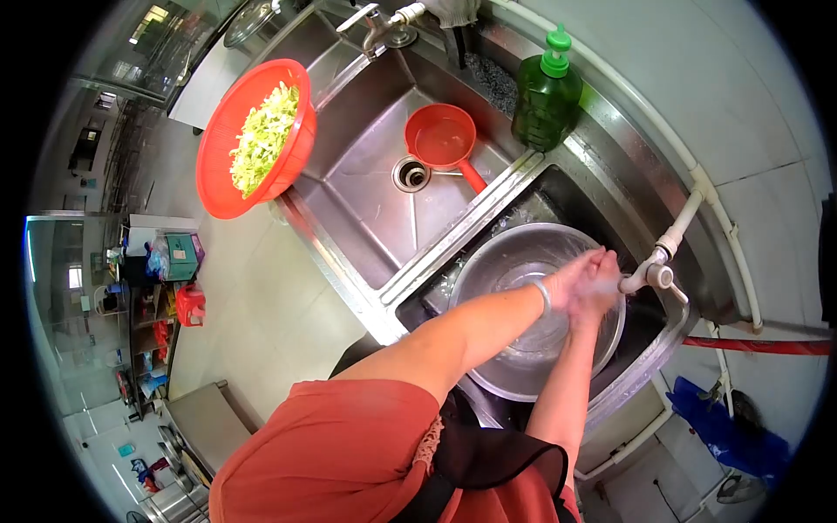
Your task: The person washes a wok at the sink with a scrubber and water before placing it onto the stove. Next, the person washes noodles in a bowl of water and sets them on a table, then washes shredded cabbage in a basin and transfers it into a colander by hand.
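My left hand (567, 283), with a pale bracelet (546, 298) at its wrist, is pressed against my right hand (596, 296). Both are closed together close to the white tap (649, 277), partly blurred by water, and I see no object between them. Beneath them is a large metal basin (475, 261) with water in it, set in the right-hand sink compartment. In the left-hand sink compartment (366, 200), a red dipper (442, 135) rests beside the drain (411, 174), its handle against the divider.
A red colander (214, 174) of chopped green vegetables (266, 139) stands left of the sink. A green pump bottle (547, 100) is on the back ledge near a dark scrubber (493, 83). Another tap (379, 30) is at the far end. White pipes (628, 83) run along the wall.
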Demonstrator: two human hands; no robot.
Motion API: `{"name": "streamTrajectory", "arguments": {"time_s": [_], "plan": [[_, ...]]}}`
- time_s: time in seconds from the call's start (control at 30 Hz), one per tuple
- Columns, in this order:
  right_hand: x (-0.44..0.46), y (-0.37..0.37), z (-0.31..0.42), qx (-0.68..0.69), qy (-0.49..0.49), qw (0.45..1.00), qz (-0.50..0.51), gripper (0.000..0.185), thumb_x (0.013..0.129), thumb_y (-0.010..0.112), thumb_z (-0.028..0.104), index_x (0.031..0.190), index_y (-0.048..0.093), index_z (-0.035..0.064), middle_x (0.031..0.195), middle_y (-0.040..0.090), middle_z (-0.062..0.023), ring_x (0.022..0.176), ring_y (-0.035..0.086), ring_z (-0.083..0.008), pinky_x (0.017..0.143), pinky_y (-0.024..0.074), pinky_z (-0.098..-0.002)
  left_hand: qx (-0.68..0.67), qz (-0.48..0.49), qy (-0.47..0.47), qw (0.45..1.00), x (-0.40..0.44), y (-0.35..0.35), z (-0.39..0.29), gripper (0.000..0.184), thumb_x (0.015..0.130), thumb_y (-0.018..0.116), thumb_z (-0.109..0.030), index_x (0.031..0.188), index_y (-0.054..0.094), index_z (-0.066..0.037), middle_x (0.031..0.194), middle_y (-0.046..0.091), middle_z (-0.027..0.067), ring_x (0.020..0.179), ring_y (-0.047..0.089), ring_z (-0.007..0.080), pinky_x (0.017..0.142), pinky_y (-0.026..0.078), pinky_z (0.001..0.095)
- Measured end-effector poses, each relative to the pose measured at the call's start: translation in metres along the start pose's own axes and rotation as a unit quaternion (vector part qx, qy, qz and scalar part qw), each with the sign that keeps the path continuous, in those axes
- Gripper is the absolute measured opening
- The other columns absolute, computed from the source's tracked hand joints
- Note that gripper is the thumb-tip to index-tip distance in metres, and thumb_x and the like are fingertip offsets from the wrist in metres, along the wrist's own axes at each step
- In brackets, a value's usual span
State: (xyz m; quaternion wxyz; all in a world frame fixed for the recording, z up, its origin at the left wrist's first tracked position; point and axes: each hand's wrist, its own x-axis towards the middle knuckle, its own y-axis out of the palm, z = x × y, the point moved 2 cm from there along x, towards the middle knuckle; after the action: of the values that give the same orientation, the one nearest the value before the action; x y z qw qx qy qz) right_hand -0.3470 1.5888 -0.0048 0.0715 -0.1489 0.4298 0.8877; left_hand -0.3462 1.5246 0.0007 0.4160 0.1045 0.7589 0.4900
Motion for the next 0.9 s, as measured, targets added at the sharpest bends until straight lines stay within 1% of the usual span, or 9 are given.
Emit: {"name": "streamTrajectory", "arguments": {"time_s": [0.2,0.27,0.33,0.4,0.5,0.57,0.7,0.8,0.9], "plan": [[0.008,-0.059,-0.020,-0.418,-0.204,0.876,-0.126,0.022,0.091,0.056,0.018,0.102,0.060,-0.0007,0.083,0.063,-0.0068,0.078,0.059,-0.0203,0.072,0.0470,-0.0300,0.175,0.045,0.101,0.978,0.019,-0.045,0.025,0.030,0.098,0.038,-0.029,0.105,0.061,-0.011,0.105,0.062,0.0042,0.099,0.054,0.0142,0.090,0.042,0.0283],[-0.005,-0.095,-0.009,-0.717,-0.371,0.588,0.034,0.025,0.086,0.058,0.012,0.107,0.058,-0.0025,0.095,0.063,-0.0159,0.085,0.061,-0.0312,0.076,0.0482,-0.0361,0.383,-0.041,0.165,0.908,-0.027,-0.054,0.022,0.030,0.092,0.051,-0.030,0.108,0.058,-0.006,0.115,0.057,0.0117,0.109,0.052,0.0211,0.094,0.040,0.0330],[-0.038,-0.114,0.009,-0.767,-0.237,0.589,-0.088,0.047,0.077,0.062,0.005,0.123,0.050,0.0009,0.127,0.047,-0.0225,0.117,0.045,-0.0393,0.099,0.0372,-0.0415,0.844,-0.238,0.194,0.439,-0.085,-0.067,0.000,0.053,0.080,0.066,-0.028,0.123,0.049,-0.003,0.130,0.044,0.0209,0.121,0.044,0.0322,0.100,0.037,0.0388],[-0.076,-0.134,0.025,-0.825,-0.217,0.490,-0.180,0.060,0.075,0.064,0.004,0.131,0.043,0.0021,0.128,0.044,-0.0247,0.117,0.044,-0.0415,0.101,0.0356,-0.0425,0.849,-0.300,0.190,0.393,-0.127,-0.090,-0.026,0.075,0.071,0.073,-0.024,0.132,0.038,0.002,0.142,0.029,0.0264,0.131,0.029,0.0405,0.106,0.027,0.0454],[-0.101,-0.230,0.000,-0.795,-0.167,0.544,-0.210,0.066,0.076,0.063,0.005,0.135,0.035,0.0012,0.129,0.043,-0.0280,0.116,0.044,-0.0447,0.101,0.0365,-0.0434,0.775,-0.418,0.175,0.440,-0.153,-0.194,-0.013,0.068,0.071,0.072,-0.021,0.127,0.041,0.004,0.132,0.042,0.0264,0.122,0.043,0.0376,0.101,0.035,0.0418],[-0.103,-0.208,0.001,-0.775,-0.033,0.579,-0.250,0.069,0.076,0.063,0.005,0.137,0.031,0.0003,0.129,0.042,-0.0294,0.116,0.045,-0.0454,0.101,0.0371,-0.0435,0.512,-0.412,0.048,0.753,-0.161,-0.230,-0.003,0.060,0.075,0.070,-0.018,0.123,0.041,0.002,0.119,0.052,0.0271,0.107,0.055,0.0382,0.090,0.046,0.0431],[-0.089,-0.271,-0.021,-0.729,0.025,0.643,-0.234,0.065,0.075,0.060,0.001,0.135,0.033,-0.0006,0.126,0.051,-0.0240,0.115,0.052,-0.0367,0.097,0.0416,-0.0412,0.710,-0.380,0.142,0.576,-0.185,-0.160,-0.029,0.043,0.076,0.065,-0.013,0.112,0.046,0.001,0.095,0.061,0.0229,0.086,0.063,0.0336,0.077,0.049,0.0405],[-0.102,-0.273,-0.032,-0.578,0.078,0.782,-0.219,0.056,0.072,0.058,-0.005,0.127,0.044,-0.0036,0.112,0.061,-0.0176,0.099,0.060,-0.0291,0.087,0.0472,-0.0351,0.607,-0.319,0.200,0.700,-0.202,-0.047,-0.049,0.036,0.073,0.063,-0.011,0.105,0.049,-0.004,0.077,0.060,0.0176,0.073,0.061,0.0339,0.067,0.048,0.0415],[-0.130,-0.233,-0.054,-0.433,0.163,0.861,-0.210,0.056,0.071,0.050,-0.012,0.126,0.043,-0.0066,0.111,0.060,-0.0157,0.096,0.060,-0.0264,0.085,0.0481,-0.0360,0.669,-0.276,0.335,0.604,-0.194,0.012,-0.054,0.031,0.068,0.063,-0.011,0.094,0.048,-0.002,0.076,0.058,0.0200,0.070,0.058,0.0398,0.064,0.046,0.0439]]}}
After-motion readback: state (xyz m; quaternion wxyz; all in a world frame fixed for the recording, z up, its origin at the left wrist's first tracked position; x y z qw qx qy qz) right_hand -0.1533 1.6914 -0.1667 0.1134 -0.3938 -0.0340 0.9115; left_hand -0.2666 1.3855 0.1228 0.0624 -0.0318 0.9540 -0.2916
